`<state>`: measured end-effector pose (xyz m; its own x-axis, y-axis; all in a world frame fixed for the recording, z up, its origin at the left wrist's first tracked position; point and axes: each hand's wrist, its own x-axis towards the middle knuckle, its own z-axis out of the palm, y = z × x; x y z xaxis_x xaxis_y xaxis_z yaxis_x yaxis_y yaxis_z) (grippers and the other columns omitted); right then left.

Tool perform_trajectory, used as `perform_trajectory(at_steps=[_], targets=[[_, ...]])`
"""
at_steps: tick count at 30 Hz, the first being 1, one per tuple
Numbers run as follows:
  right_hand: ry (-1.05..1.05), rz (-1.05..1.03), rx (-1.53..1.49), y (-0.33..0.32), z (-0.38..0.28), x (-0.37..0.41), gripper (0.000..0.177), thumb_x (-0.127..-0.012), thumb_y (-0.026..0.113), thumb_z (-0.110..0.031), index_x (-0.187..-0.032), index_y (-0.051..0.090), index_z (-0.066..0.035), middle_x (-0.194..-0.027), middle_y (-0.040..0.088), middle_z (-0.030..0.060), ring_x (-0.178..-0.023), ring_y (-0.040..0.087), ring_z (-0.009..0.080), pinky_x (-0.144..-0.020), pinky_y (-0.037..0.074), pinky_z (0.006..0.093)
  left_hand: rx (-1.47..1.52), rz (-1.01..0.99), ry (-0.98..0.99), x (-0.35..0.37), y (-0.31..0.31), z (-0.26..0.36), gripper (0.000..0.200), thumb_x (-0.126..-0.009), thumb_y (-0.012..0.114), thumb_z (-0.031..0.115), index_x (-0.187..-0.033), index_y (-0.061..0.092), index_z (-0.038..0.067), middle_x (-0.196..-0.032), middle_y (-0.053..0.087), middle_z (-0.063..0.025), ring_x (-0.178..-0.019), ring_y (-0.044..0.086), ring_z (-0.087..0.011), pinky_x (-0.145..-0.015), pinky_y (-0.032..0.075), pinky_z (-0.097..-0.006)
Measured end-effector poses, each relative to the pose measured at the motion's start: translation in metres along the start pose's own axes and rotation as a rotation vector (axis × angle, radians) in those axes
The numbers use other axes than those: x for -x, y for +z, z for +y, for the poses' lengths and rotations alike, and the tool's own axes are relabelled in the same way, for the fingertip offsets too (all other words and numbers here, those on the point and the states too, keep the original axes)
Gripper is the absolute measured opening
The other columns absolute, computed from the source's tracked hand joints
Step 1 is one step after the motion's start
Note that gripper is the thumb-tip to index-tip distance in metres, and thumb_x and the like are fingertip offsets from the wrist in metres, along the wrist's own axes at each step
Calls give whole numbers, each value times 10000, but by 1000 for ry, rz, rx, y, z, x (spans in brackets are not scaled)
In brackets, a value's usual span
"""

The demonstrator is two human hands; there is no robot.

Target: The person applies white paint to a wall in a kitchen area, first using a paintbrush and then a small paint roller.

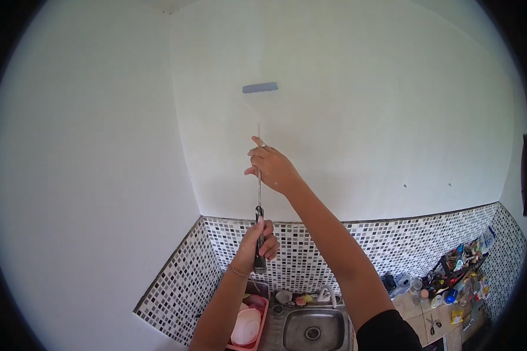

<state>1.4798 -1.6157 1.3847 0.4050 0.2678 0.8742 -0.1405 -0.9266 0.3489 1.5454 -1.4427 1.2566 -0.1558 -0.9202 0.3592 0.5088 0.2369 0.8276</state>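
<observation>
A paint roller (260, 88) with a blue-grey sleeve is against the white wall (345, 128), high in front of me. Its thin metal rod runs down toward me. My left hand (256, 241) is wrapped round the black handle, low in the view and in front of the tiles. Higher up, my right hand (270, 167) holds the rod with its fingers curled loosely about it. Small pale specks show on that hand. Part of the rod is hidden behind the right hand's fingers.
Black-and-white mosaic tiles (310, 245) line the lower wall. Below are a steel sink (314, 330) with a white faucet (329, 295) and a pink dish rack (249, 327). Bottles, jars and scissors (432, 324) crowd the right counter. Two small wall plugs (405, 186) stick out.
</observation>
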Motion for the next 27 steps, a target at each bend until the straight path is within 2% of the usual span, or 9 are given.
perform_trajectory(at_steps=[5,9,13,17,20,21,24,25,27], targets=[[14,-21,55,9,24,-20,264,-861,744,-225,-758,627,-12,-906,650,138,-1286,556,364,-948,537,415,149,-133,95,-13,-1,28,432,-1077,253,506,-980,460,140,-570,449,-19,-524,443,-135,-490,371,-264],[99,26,4,18,31,-38,274,-897,717,-206,-753,610,1,-879,635,161,-1264,570,382,-960,535,417,-65,-235,305,-1,5,34,412,-1025,377,398,-1276,494,92,-798,567,-121,-669,533,-195,-682,487,-328],[123,167,-63,29,38,-40,264,-925,690,-157,-749,592,14,-855,624,170,-1233,590,394,-998,520,440,-652,79,530,-1,-18,20,570,-957,526,352,-1410,417,23,-1259,494,-121,-1228,492,-246,-1051,417,-388],[133,364,-49,39,34,-52,255,-943,658,-110,-731,583,11,-838,615,163,-1198,611,393,-1008,506,492,-1269,507,1043,-23,-22,9,612,-863,730,140,-1395,443,41,-1372,441,-133,-1307,436,-326,-1120,361,-475],[239,503,-39,58,21,-52,280,-949,646,-100,-699,568,0,-776,590,159,-1120,644,391,-951,523,491,-1402,600,1471,-38,11,29,520,-852,777,242,-1269,532,52,-1294,514,-138,-1300,455,-348,-1116,360,-538],[280,556,-50,62,14,-48,294,-949,646,-99,-684,559,-6,-749,575,156,-1085,657,386,-896,543,474,-1570,640,1490,-35,19,39,316,-893,735,349,-933,614,59,-999,634,-133,-1131,597,-334,-1047,421,-538],[355,588,-51,65,1,-49,337,-954,639,-101,-648,527,-18,-679,532,148,-998,678,370,-711,556,428,-877,229,1442,-42,22,43,440,-950,641,375,-654,507,79,-655,576,-91,-779,644,-284,-932,475,-499],[376,579,-49,66,0,-48,351,-956,636,-102,-637,515,-21,-657,518,146,-972,683,364,-646,552,413,-830,301,1555,-49,27,51,413,-907,571,204,-545,464,35,-540,509,-77,-539,565,-219,-772,539,-468],[283,580,-7,68,10,-58,356,-960,626,-103,-634,508,-23,-652,516,147,-936,689,364,-576,523,411,-840,248,1568,-53,23,66,384,-895,551,141,-553,422,23,-554,466,-73,-542,495,-213,-754,516,-461]])
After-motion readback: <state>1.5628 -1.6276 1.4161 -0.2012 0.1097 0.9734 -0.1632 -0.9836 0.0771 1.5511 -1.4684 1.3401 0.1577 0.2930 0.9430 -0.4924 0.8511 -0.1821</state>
